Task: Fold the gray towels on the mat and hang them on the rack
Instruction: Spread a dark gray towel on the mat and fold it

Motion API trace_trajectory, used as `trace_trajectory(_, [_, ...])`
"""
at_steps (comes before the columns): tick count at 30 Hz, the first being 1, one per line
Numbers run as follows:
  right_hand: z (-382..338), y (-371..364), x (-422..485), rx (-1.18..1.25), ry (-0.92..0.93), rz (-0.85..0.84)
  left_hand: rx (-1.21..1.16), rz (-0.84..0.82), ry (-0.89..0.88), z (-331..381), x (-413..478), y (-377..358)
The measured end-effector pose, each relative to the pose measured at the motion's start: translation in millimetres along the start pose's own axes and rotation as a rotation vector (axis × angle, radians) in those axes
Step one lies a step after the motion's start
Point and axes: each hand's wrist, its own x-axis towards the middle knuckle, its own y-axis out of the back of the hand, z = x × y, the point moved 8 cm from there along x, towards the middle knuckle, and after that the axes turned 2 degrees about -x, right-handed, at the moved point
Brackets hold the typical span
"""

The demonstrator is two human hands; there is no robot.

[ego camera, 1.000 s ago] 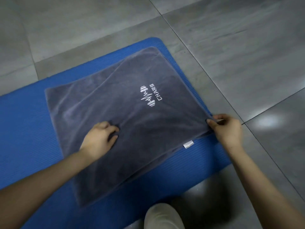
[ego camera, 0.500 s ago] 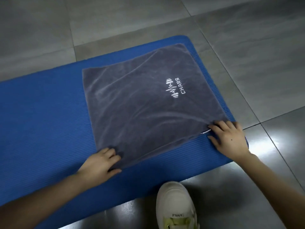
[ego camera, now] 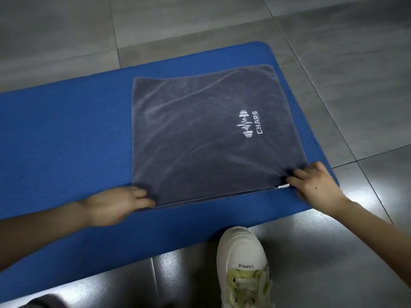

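folded gray terry towel [ego camera: 206, 147] lies flat on ribbed blue foam mat [ego camera: 66, 141]; left hand [ego camera: 115, 205], fingers together, pinches its near left corner; right hand [ego camera: 315, 188] pinches its near right corner with curled fingers

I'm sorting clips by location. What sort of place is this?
Probably a gym or home workout spot, indoors. A blue exercise mat lies on a gray tiled floor, the gray towel on it bears a dumbbell logo, and a white sneaker stands beside the mat.
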Motion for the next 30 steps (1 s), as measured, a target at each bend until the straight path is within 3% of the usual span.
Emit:
trace_trajectory(3, [-9.6,-11.0,-8.3,0.076,-0.058,-0.066,-0.22,-0.005,0.097,-15.6,-10.7,-7.6])
trace_trajectory(6, [-5.2,-4.6,-3.1,0.118,-0.15,-0.028,-0.349,-0.062,0.211,-21.2,-15.3,-23.4])
trace_trajectory(9, [-8.4,3.4,4.4,0.131,-0.182,0.001,-0.38,-0.06,0.249,-24.6,-17.8,-31.4])
trace_trajectory(12, [-14.0,8.4,23.1,0.176,-0.215,0.087,-0.262,-0.064,0.311,-28.9,-2.6,-18.1])
trace_trajectory(17, [-10.4,6.3,84.9,0.212,-0.312,0.192,-0.236,0.442,0.297,-49.0,46.2,52.8])
trace_trajectory(22, [23.6,-3.1,158.5,0.236,-0.451,0.193,-0.178,0.747,0.646,-111.2,90.9,105.2])
trace_trajectory(25, [56.1,-13.8,199.0,0.258,-0.538,0.096,-0.207,0.867,0.872,-149.5,105.3,136.0])
trace_trajectory(30, [112.0,-42.6,242.3,0.236,-0.629,-0.103,-0.223,0.86,1.201,-206.0,123.5,159.8])
